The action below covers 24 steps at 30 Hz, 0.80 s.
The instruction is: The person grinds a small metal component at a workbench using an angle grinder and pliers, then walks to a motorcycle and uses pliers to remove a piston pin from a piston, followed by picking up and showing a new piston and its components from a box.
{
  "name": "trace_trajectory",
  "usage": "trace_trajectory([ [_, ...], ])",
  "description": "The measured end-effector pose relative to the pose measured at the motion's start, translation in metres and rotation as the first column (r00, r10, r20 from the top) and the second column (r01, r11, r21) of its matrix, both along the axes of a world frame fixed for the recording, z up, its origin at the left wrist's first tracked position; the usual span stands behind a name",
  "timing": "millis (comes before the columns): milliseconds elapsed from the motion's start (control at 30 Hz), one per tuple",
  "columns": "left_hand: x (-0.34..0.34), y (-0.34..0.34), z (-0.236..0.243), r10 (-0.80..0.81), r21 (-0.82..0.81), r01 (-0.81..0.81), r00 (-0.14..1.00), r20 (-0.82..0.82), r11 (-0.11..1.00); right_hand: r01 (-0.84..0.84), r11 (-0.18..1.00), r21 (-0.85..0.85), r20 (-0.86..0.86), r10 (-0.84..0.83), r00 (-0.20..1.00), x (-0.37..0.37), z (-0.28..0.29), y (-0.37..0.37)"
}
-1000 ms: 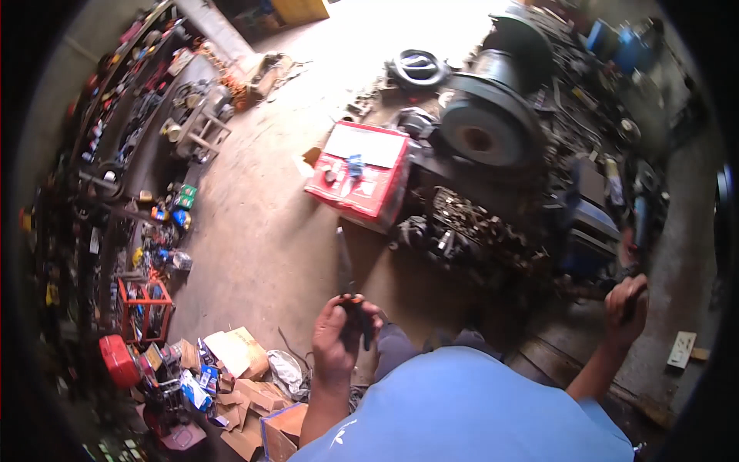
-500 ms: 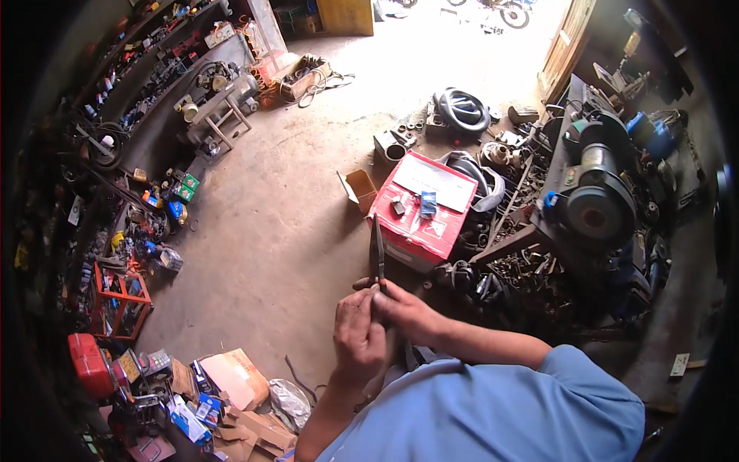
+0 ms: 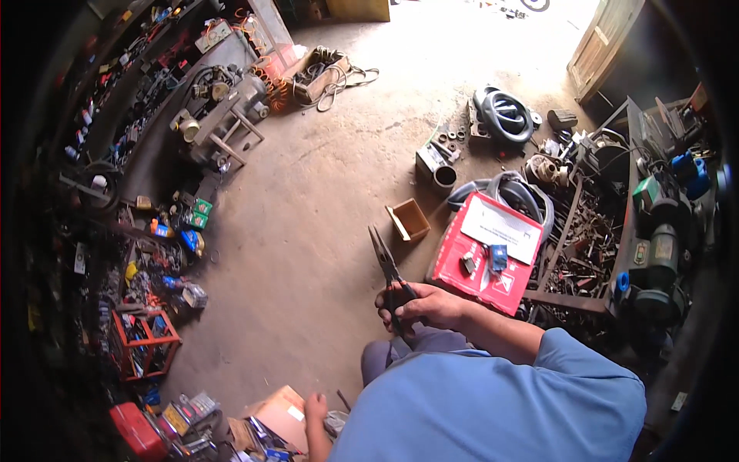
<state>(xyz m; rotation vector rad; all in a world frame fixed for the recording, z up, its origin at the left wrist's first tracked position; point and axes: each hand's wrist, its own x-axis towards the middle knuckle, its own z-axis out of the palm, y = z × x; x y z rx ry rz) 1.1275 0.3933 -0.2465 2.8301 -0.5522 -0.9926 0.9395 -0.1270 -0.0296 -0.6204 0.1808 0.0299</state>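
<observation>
Long-nose pliers point(image 3: 389, 266) with dark handles are gripped in my right hand point(image 3: 422, 306), fingers wrapped round the handles. Their jaws point up and away from me, the tips slightly apart. My left hand point(image 3: 315, 408) is low down, beside an open cardboard box point(image 3: 282, 416); its fingers are too small and partly hidden to read. To the right of the pliers stands a red carton point(image 3: 456, 258). On its top lie a white printed sheet point(image 3: 504, 227), a small blue box point(image 3: 499, 258) and a small dark metal block point(image 3: 468, 265).
A small open brown box point(image 3: 410, 221) sits on the concrete floor beyond the pliers. At right are a bench grinder point(image 3: 660, 258) and a tray of metal scraps point(image 3: 577, 262). Black tubing point(image 3: 504, 115) lies farther back. An orange-red frame point(image 3: 146, 344) and crowded shelves line the left.
My left hand has come off the pliers and dropped down left toward the cardboard box. My right hand keeps the pliers, now tilted left with their jaws spread. The view has shifted left.
</observation>
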Motion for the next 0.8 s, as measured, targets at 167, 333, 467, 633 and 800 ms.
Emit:
trace_trajectory([
  [167, 0.047, -0.072, -0.040, 0.332, 0.066, -0.334, 0.857, -0.394, 0.940, 0.053, 0.980, -0.191, 0.113, -0.032, 0.993, 0.103, -0.001, -0.101],
  [333, 0.174, -0.199, -0.068, 0.331, 0.090, -0.336, 0.784, -0.525, 0.938, 0.207, 0.898, -0.389, 0.119, -0.174, 0.978, 0.204, 0.002, -0.201],
  [467, 0.331, -0.329, -0.091, 0.282, 0.106, -0.269, 0.790, -0.544, 0.957, 0.272, 0.773, -0.573, -0.013, -0.341, 0.940, 0.270, 0.012, -0.306],
  [633, 0.643, -0.523, -0.090, 0.277, -0.019, -0.305, 0.889, -0.365, 0.952, 0.346, 0.530, -0.774, -0.032, -0.579, 0.815, 0.344, 0.031, -0.424],
  [800, 0.827, -0.865, -0.042, 0.166, -0.494, -0.339, 0.918, -0.361, 0.800, 0.247, 0.269, -0.931, -0.045, -0.755, 0.654, 0.384, 0.011, -0.557],
])
